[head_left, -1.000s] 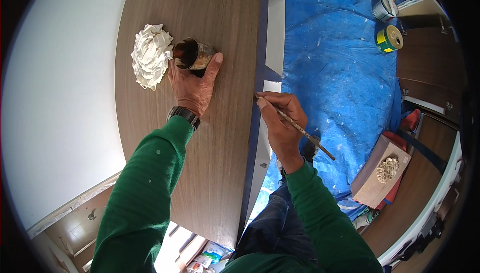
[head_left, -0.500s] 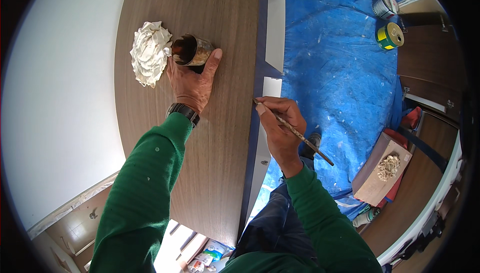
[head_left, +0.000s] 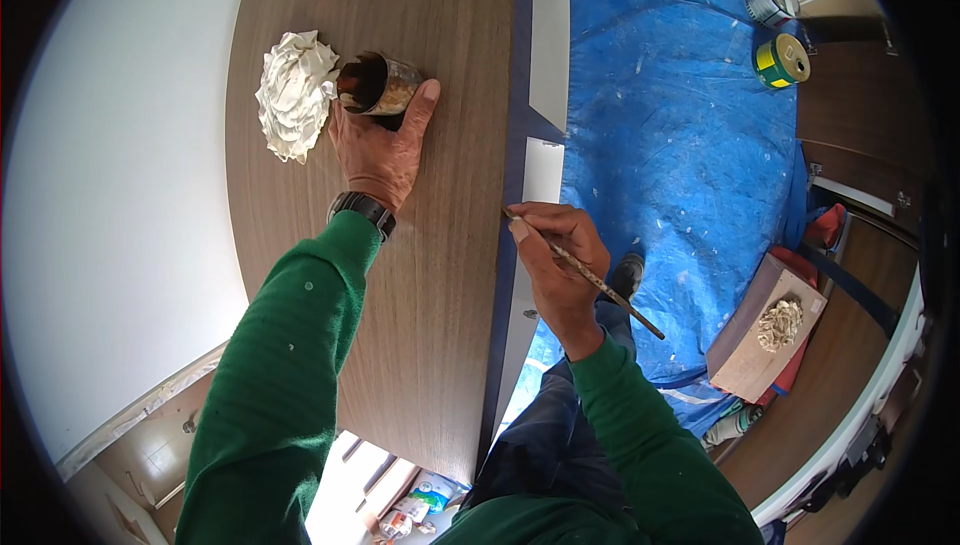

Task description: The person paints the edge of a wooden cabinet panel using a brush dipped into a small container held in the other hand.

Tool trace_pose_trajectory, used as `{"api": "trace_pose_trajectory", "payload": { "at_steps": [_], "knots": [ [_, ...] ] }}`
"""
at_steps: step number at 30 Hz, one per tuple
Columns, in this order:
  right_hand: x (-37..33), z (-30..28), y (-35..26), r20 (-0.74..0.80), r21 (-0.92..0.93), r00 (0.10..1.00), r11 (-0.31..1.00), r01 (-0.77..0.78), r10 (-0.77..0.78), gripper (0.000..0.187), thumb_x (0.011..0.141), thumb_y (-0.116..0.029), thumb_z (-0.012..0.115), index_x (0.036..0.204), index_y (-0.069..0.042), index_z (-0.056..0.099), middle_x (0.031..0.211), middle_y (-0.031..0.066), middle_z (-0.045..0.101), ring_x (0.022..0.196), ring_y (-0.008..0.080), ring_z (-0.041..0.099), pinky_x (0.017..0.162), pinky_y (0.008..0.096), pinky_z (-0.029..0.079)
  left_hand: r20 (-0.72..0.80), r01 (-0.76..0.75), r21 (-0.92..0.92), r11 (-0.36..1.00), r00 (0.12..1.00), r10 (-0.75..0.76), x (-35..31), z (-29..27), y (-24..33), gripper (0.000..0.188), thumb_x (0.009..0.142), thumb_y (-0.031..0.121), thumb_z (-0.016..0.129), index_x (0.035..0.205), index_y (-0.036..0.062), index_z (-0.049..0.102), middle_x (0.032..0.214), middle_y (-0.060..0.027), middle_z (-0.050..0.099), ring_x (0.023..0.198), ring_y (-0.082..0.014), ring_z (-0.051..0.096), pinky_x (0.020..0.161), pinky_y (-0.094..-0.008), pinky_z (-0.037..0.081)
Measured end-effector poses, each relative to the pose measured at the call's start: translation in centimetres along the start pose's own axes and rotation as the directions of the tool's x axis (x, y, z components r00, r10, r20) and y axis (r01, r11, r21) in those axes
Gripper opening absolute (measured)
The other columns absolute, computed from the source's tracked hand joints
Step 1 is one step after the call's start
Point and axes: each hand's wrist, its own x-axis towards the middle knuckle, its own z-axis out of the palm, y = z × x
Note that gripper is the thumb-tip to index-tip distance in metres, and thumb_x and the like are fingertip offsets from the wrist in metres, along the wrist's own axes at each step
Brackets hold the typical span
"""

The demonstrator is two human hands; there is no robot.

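My left hand (head_left: pixel 378 160) is curled round a small glass-like cup (head_left: pixel 402 88) with dark brown stuff coating its inside. The cup leans over on the brown wood-grain panel (head_left: pixel 430 325). Pinched in the fingers of my right hand (head_left: pixel 562 270) is a thin paintbrush (head_left: pixel 635 313) with a speckled handle. Its tip meets the panel's right edge, beside a dark blue strip (head_left: pixel 521 55); the bristles are mostly hidden by my fingers. To the left of the cup lies a white, ruffled, petal-like rosette (head_left: pixel 293 97).
A blue sheet (head_left: pixel 680 165) spreads over the floor at the right. On it stand a green-and-yellow can (head_left: pixel 780 63) and a silver can (head_left: pixel 771 3). A box (head_left: pixel 750 350) with a cream ruffled piece (head_left: pixel 779 325) sits at lower right. A white surface (head_left: pixel 120 195) borders the panel's left.
My right hand has drawn the brush slightly toward me along the panel's edge. The left hand still grips the cup. The whole view has shifted a little.
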Motion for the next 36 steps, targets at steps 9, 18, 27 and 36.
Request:
{"api": "trace_pose_trajectory", "payload": {
  "at_steps": [9,18,27,36],
  "knots": [
    [-2.0,-0.2,0.1,0.008,0.035,0.999,0.998,-0.044,0.044,0.014,0.094,0.007,0.072,0.104,0.003,0.064,0.112,0.0194,0.072,0.104,0.0224,0.075,0.091,0.0307,0.063,0.01,-0.012,0.026,1.0,1.0,0.012,0.0,-0.1,0.1,0.103,0.076,0.071,0.083,0.145,0.002,0.051,0.147,-0.02,0.049,0.142,-0.0395,0.039,0.123,-0.0513,0.028],
    [-3.8,-0.4,0.0,0.029,0.048,0.998,0.997,-0.06,0.058,0.013,0.093,0.009,0.071,0.103,0.003,0.065,0.111,0.0194,0.072,0.106,0.0236,0.074,0.093,0.0324,0.061,-0.009,-0.012,0.046,0.999,1.0,0.012,0.3,-0.1,-0.2,0.103,0.074,0.072,0.084,0.143,0.002,0.053,0.146,-0.0205,0.052,0.14,-0.0391,0.042,0.122,-0.0518,0.03],
    [-5.5,-0.5,0.0,0.036,0.054,0.998,0.997,-0.05,0.048,0.014,0.092,0.011,0.071,0.103,0.003,0.064,0.109,0.0193,0.072,0.108,0.0246,0.073,0.094,0.0327,0.061,-0.011,-0.022,0.05,0.998,1.0,0.022,0.3,-0.1,-0.1,0.101,0.073,0.073,0.084,0.139,0.0012,0.057,0.141,-0.0197,0.056,0.137,-0.0389,0.046,0.121,-0.0512,0.033],
    [-6.7,-0.9,0.1,0.072,0.079,0.997,0.996,-0.036,0.031,0.016,0.091,0.012,0.07,0.103,0.003,0.064,0.108,0.0201,0.071,0.108,0.0272,0.074,0.096,0.0356,0.061,-0.024,-0.049,0.035,0.998,0.998,0.05,0.3,-0.1,0.1,0.095,0.074,0.07,0.086,0.135,0.0018,0.06,0.138,-0.0181,0.059,0.134,-0.0368,0.05,0.118,-0.0497,0.036]
  ]
}}
